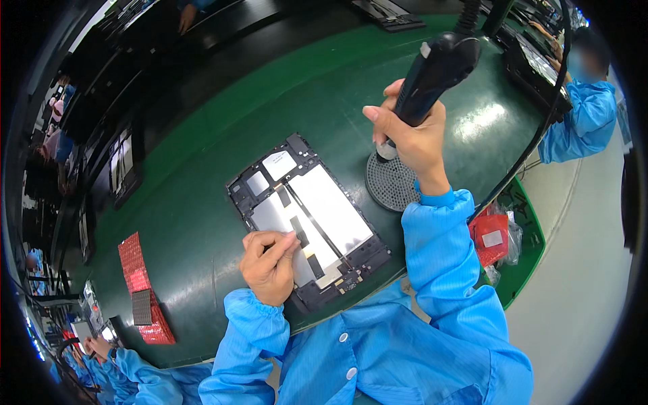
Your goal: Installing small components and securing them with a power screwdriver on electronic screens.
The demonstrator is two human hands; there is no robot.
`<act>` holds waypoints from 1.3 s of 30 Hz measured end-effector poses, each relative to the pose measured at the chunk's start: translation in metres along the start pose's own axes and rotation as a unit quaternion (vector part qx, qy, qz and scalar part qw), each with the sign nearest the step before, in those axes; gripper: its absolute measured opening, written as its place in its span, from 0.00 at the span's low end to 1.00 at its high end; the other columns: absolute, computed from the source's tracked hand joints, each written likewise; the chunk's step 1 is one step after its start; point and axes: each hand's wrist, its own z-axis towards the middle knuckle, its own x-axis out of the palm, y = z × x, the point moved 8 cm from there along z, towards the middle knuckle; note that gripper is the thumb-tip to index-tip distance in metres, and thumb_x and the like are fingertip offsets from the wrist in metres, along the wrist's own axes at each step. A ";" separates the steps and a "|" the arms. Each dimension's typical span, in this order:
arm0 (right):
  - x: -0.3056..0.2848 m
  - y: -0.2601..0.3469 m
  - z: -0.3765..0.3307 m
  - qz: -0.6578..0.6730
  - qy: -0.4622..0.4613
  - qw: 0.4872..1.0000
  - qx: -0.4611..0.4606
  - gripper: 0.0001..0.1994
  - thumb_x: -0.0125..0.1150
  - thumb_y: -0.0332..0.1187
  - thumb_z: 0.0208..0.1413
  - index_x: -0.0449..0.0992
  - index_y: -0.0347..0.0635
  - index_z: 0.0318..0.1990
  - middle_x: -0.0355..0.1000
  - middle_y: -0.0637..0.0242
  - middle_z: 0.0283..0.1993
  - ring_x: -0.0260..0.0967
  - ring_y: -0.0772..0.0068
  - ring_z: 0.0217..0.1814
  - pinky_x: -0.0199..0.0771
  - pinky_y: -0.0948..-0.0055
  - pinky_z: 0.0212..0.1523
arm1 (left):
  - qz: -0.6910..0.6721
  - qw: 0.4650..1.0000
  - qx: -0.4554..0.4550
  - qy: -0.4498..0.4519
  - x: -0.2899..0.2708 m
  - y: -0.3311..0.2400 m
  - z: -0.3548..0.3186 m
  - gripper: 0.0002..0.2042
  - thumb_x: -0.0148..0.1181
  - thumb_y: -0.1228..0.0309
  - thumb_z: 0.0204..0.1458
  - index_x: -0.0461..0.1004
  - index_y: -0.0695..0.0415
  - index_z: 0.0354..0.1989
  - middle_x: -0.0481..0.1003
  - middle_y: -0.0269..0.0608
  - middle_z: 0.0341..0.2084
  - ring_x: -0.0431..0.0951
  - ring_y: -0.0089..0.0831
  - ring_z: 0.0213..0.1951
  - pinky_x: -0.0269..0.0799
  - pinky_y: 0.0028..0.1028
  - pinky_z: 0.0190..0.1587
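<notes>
One opened tablet [331, 202] on the bench [196, 270]. Right hand [422, 138] grips the driver [432, 77], tip at the round tray [391, 185], probably a pickup step; left hand [270, 264] pinches by a strip [300, 228], hold unclear. Next move needs steady aim imo.

A: Left of the tablet chassis [331, 202]?
B: One broad passage, bare green tabletop [196, 250], bounded by the red bubble-wrap pouch [135, 260]. Left hand [270, 266] obstructs the chassis's near-left part.
A: Far side?
B: One open band along the chassis's far edge, reaching toward the black handheld tool [435, 77].
A: Right?
B: One narrow gap, chassis to round perforated disc [390, 185]. Over the disc: tool and right hand [420, 142]; topmost, one ribbed hose [467, 17].
A: Near-right?
B: Blocked by one blue sleeve [442, 250], right arm. Beyond: one black cable [538, 139], slanting down toward the green bin [535, 229].
</notes>
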 end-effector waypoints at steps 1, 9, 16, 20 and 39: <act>0.004 -0.001 0.001 -0.005 0.009 1.000 0.000 0.16 0.68 0.20 0.44 0.68 0.34 0.39 0.70 0.67 0.21 0.67 0.77 0.17 0.65 0.79 0.18 | -0.001 1.000 0.000 0.001 -0.002 0.000 0.001 0.10 0.67 0.83 0.37 0.79 0.61 0.30 0.76 0.40 0.24 0.75 0.36 0.28 0.68 0.31 0.36; 0.013 -0.011 0.002 -0.002 0.009 1.000 0.010 0.15 0.69 0.21 0.44 0.68 0.34 0.37 0.70 0.69 0.19 0.66 0.81 0.16 0.64 0.81 0.17 | -0.082 0.975 -0.179 -0.105 -0.057 0.069 -0.002 0.05 0.63 0.85 0.45 0.77 0.67 0.32 0.76 0.42 0.30 0.74 0.26 0.33 0.71 0.21 0.37; 0.016 -0.014 0.001 -0.028 0.021 0.999 0.019 0.16 0.69 0.20 0.43 0.68 0.33 0.40 0.70 0.69 0.19 0.67 0.80 0.16 0.66 0.80 0.18 | -0.068 0.977 -0.176 -0.103 -0.085 0.092 -0.010 0.04 0.63 0.84 0.48 0.76 0.66 0.32 0.75 0.41 0.32 0.74 0.24 0.34 0.72 0.22 0.38; 0.025 -0.014 -0.002 -0.034 0.031 0.999 0.016 0.15 0.68 0.21 0.44 0.69 0.35 0.39 0.70 0.71 0.20 0.65 0.83 0.17 0.64 0.81 0.17 | -0.097 0.941 -0.291 -0.144 -0.094 0.101 -0.023 0.04 0.63 0.83 0.47 0.75 0.68 0.31 0.76 0.42 0.29 0.76 0.25 0.30 0.74 0.22 0.36; 0.120 0.060 -0.044 0.110 0.145 0.980 -0.079 0.20 0.61 0.16 0.47 0.64 0.33 0.49 0.70 0.65 0.20 0.68 0.77 0.18 0.68 0.80 0.23 | -0.162 0.939 -0.300 0.042 -0.034 0.075 0.003 0.04 0.64 0.77 0.49 0.78 0.65 0.32 0.78 0.38 0.24 0.75 0.19 0.25 0.71 0.18 0.29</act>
